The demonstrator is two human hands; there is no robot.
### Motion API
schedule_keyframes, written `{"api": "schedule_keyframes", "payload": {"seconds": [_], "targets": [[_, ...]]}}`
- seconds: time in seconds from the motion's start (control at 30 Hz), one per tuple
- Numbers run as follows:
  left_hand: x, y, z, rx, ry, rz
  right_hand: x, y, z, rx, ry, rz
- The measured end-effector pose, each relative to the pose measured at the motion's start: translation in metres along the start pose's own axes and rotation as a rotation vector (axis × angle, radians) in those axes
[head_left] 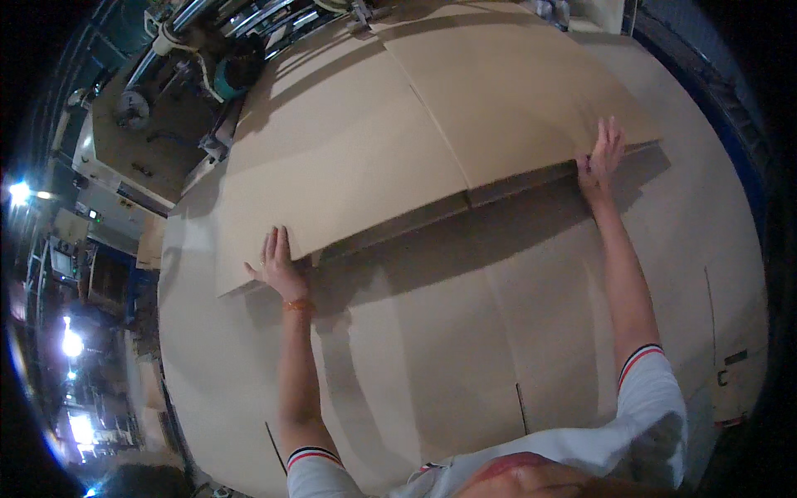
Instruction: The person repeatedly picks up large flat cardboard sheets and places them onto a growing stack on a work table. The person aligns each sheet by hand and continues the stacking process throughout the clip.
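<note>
A wide brown cardboard sheet (349, 166), creased down its middle, lies raised a little above another large cardboard sheet (448, 357). A dark gap and shadow show under its near edge. My left hand (282, 267) grips that edge near the left corner, fingers lying on top. Farther right, my right hand (603, 162) holds the same edge near the right corner, its fingertips over the upper face. The undersides of both hands are partly hidden.
Metal rollers and bars of a machine (187, 21) stand at the far left, beside a boxy machine housing (124, 137). The lower sheet has cut slots (521, 407) near my body. A dark blue edge (739, 166) runs along the right.
</note>
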State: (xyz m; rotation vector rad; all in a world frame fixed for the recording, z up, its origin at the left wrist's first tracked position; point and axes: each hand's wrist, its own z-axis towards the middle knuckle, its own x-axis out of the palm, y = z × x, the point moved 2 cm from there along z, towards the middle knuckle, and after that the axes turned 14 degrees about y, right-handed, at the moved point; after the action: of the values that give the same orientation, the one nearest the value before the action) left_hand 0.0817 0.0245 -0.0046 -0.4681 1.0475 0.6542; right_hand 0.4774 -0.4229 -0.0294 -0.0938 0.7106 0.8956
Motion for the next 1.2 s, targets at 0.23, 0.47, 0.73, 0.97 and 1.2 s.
{"api": "schedule_keyframes", "payload": {"seconds": [0.23, 0.47, 0.73, 0.97, 1.2], "targets": [[0.043, 0.009, 0.121, -0.071, -0.047, 0.043, 0.099, -0.025, 0.074, 0.122, 0.054, -0.141], [0.035, 0.007, 0.110, -0.071, -0.075, 0.031, 0.085, -0.004, 0.094, 0.117, 0.110, -0.126], [-0.049, -0.014, -0.085, 0.285, 0.190, 0.097, 0.023, 0.023, -0.029, 0.140, 0.303, -0.038], [-0.111, 0.136, -0.316, -0.452, 0.204, -0.351, -0.122, 0.084, -0.149, 0.453, 0.555, -0.061], [-0.143, 0.259, -0.476, -1.107, 0.302, 0.133, -0.237, 0.140, -0.247, 0.540, 0.622, -0.036]]}}
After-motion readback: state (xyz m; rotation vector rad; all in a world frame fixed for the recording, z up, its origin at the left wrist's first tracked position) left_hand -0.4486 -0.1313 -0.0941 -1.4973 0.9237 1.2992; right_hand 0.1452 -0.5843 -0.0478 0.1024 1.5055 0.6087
